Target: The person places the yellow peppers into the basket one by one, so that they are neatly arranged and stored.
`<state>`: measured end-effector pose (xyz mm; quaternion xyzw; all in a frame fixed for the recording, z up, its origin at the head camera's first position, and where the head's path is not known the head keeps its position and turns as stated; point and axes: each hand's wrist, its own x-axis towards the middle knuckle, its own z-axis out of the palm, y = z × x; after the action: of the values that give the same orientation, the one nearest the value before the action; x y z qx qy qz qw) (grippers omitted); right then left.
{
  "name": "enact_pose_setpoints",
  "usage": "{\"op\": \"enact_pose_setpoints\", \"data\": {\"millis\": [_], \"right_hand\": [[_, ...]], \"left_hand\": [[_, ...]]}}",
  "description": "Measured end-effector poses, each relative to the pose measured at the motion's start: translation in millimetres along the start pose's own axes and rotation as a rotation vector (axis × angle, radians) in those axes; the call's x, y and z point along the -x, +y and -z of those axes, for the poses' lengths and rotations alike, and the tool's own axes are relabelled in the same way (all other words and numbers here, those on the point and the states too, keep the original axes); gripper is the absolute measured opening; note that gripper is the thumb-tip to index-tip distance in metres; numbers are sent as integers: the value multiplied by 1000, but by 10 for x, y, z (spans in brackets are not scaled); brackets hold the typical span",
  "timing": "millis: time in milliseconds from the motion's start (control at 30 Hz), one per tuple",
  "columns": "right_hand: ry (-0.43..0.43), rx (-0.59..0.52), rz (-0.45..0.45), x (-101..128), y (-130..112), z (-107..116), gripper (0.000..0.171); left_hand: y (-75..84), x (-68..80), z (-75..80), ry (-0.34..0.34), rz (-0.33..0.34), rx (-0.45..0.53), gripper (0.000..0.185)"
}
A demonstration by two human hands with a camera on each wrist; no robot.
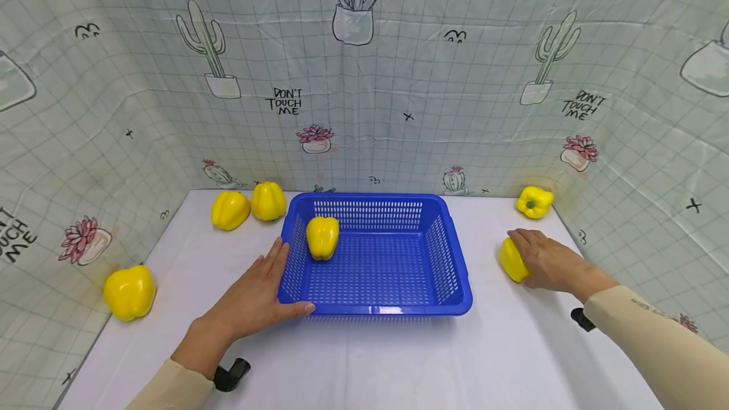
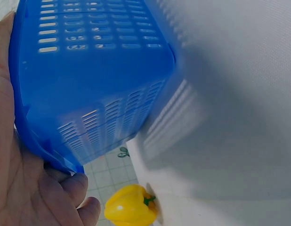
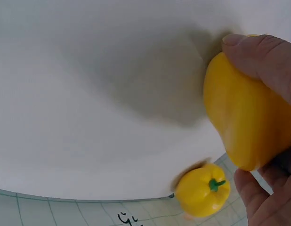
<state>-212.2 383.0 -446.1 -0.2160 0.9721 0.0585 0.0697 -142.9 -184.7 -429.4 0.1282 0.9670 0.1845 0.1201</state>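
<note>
A blue slotted basket (image 1: 393,310) stands mid-table with one yellow pepper (image 1: 322,237) inside at its left. My left hand (image 1: 263,286) lies flat at the basket's front-left corner, fingers straight along the side wall and thumb under the front rim. The left wrist view shows the palm (image 2: 13,155) against the basket wall (image 2: 89,70). To the right of the basket, my right hand (image 1: 543,262) grips another yellow pepper (image 1: 511,260) on the table. The right wrist view shows this pepper (image 3: 239,117) with the thumb (image 3: 258,52) curled over it.
Two yellow peppers (image 1: 230,209) (image 1: 268,200) lie at the back left, and one (image 1: 130,291) at the left table edge. Another with a green stem (image 1: 534,201) (image 3: 202,188) sits in the back right corner. Cactus-print curtain walls (image 1: 364,100) close three sides.
</note>
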Motion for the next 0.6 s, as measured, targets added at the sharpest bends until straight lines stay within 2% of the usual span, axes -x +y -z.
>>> {"op": "enact_pose_setpoints", "data": {"millis": [233, 600], "right_hand": [[-9, -96, -78, -42, 8, -49, 95], [19, -132, -68, -55, 22, -107, 97]], "left_hand": [[2, -6, 4, -1, 8, 2, 130], [13, -4, 5, -7, 10, 5, 130]]}}
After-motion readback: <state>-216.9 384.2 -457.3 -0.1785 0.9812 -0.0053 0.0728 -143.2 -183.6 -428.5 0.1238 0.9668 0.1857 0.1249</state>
